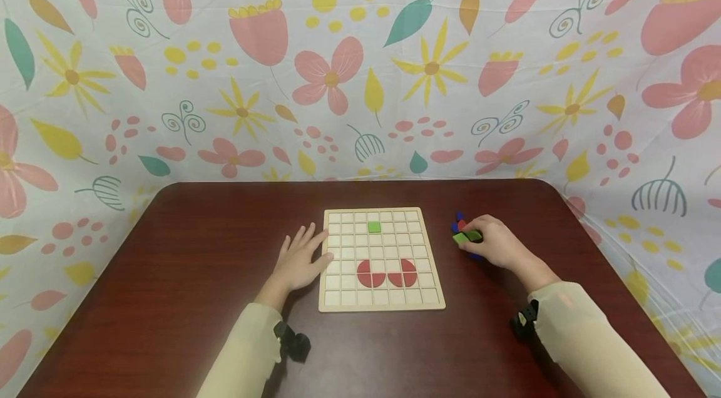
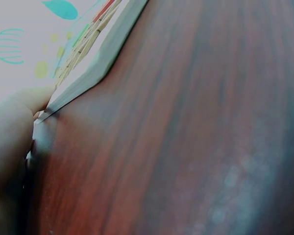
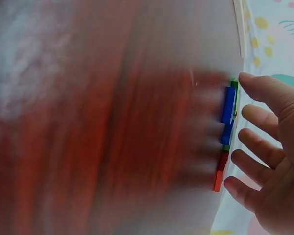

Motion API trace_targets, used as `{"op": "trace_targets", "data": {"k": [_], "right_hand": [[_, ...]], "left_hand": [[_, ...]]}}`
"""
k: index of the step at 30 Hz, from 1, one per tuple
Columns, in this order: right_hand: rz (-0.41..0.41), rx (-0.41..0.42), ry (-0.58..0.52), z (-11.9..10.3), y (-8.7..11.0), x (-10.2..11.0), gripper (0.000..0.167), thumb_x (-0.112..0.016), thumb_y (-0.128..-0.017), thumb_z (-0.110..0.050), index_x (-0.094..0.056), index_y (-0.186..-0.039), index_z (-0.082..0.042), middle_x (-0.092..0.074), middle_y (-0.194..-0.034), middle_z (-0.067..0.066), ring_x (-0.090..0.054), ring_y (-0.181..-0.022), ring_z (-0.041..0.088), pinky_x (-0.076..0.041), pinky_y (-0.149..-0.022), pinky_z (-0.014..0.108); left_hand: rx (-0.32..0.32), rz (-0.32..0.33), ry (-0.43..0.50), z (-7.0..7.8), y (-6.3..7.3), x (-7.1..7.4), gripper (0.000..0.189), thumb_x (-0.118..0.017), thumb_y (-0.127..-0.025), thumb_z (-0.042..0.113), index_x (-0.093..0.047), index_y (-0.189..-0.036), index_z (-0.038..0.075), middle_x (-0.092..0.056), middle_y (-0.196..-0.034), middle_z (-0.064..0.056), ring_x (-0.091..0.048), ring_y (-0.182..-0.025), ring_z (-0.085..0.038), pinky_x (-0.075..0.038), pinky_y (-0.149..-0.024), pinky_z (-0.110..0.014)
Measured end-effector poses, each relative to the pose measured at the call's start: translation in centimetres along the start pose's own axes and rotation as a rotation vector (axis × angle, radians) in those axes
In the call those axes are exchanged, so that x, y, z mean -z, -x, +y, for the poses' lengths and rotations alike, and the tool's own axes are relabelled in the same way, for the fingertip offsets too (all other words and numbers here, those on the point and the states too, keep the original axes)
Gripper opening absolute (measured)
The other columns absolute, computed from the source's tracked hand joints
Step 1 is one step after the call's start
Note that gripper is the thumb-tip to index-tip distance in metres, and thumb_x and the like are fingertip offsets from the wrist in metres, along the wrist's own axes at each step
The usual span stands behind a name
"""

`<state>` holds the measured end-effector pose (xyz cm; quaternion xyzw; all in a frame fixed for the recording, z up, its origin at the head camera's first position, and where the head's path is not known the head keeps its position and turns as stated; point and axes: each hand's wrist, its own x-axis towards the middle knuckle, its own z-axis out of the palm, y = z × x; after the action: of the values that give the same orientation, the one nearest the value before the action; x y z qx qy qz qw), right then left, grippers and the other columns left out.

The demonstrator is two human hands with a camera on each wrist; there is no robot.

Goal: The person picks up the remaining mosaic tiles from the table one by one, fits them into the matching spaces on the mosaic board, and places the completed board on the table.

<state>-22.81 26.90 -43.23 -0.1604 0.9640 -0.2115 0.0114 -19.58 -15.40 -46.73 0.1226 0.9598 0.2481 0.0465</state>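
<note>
My left hand point(image 1: 298, 263) rests with fingers spread at the left edge of a pale wooden grid board point(image 1: 345, 305), its thumb over the frame. In the left wrist view, the thumb point(image 2: 36, 100) meets the board's edge point(image 2: 95, 66). A green square tile point(image 1: 374, 227) sits in the board's second row from the top, and several red quarter-circle tiles point(image 1: 366, 280) lie lower down. My right hand point(image 1: 496, 241) is over a small group of blocks right of the board, thumb and forefinger around green blocks point(image 1: 466, 237). The right wrist view shows its fingers loosely apart beside them.
Blue blocks point(image 3: 229, 105) and red blocks point(image 3: 220, 171) lie in the same group, partly hidden by my right hand in the head view. The dark wooden table point(image 1: 186, 273) has a flower-patterned cloth point(image 1: 332, 129) hanging behind and around it.
</note>
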Motion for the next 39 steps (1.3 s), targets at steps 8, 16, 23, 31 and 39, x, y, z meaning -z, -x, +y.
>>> {"op": "trace_targets", "data": {"k": [8, 16, 23, 31, 39], "right_hand": [[-0.035, -0.014, 0.017, 0.02, -0.19, 0.04, 0.037, -0.070, -0.085, -0.028, -0.066, -0.110, 0.000, -0.050, -0.124, 0.029, -0.045, -0.115, 0.047, -0.042, -0.093, 0.060], [-0.045, -0.035, 0.017, -0.10, -0.43, 0.09, 0.036, -0.072, -0.083, -0.031, -0.068, -0.107, -0.004, -0.048, -0.126, 0.028, -0.040, -0.118, 0.050, -0.039, -0.093, 0.064], [-0.069, -0.047, 0.014, 0.08, -0.67, 0.15, 0.042, -0.073, -0.082, -0.033, -0.067, -0.111, -0.004, -0.045, -0.130, 0.029, -0.037, -0.119, 0.051, -0.035, -0.093, 0.068], [-0.082, -0.037, 0.004, 0.19, -0.66, 0.24, 0.039, -0.074, -0.081, -0.030, -0.068, -0.109, -0.004, -0.045, -0.131, 0.029, -0.036, -0.120, 0.052, -0.034, -0.094, 0.068], [-0.066, -0.059, 0.014, 0.09, -0.61, 0.08, 0.039, -0.074, -0.080, -0.033, -0.067, -0.103, -0.003, -0.049, -0.125, 0.026, -0.040, -0.117, 0.049, -0.035, -0.093, 0.066]], "left_hand": [[-0.004, 0.005, -0.008, -0.07, -0.10, -0.01, 0.060, -0.045, -0.095, 0.049, -0.032, -0.148, 0.025, -0.017, -0.159, -0.008, -0.009, -0.148, -0.031, -0.003, -0.116, -0.059], [-0.002, 0.003, -0.008, -0.11, -0.09, -0.05, 0.060, -0.044, -0.095, 0.050, -0.032, -0.149, 0.026, -0.017, -0.159, -0.008, -0.009, -0.148, -0.031, -0.003, -0.116, -0.059], [-0.003, 0.002, -0.006, -0.21, -0.14, -0.17, 0.060, -0.044, -0.095, 0.050, -0.031, -0.149, 0.026, -0.017, -0.159, -0.008, -0.009, -0.148, -0.031, -0.003, -0.116, -0.059], [0.001, -0.002, -0.005, -0.18, -0.17, -0.13, 0.060, -0.043, -0.095, 0.051, -0.030, -0.149, 0.027, -0.016, -0.159, -0.008, -0.009, -0.148, -0.030, -0.003, -0.116, -0.059], [0.001, 0.002, -0.004, -0.15, -0.05, -0.14, 0.060, -0.044, -0.095, 0.050, -0.031, -0.149, 0.027, -0.017, -0.159, -0.008, -0.009, -0.148, -0.031, -0.003, -0.116, -0.059]]}}
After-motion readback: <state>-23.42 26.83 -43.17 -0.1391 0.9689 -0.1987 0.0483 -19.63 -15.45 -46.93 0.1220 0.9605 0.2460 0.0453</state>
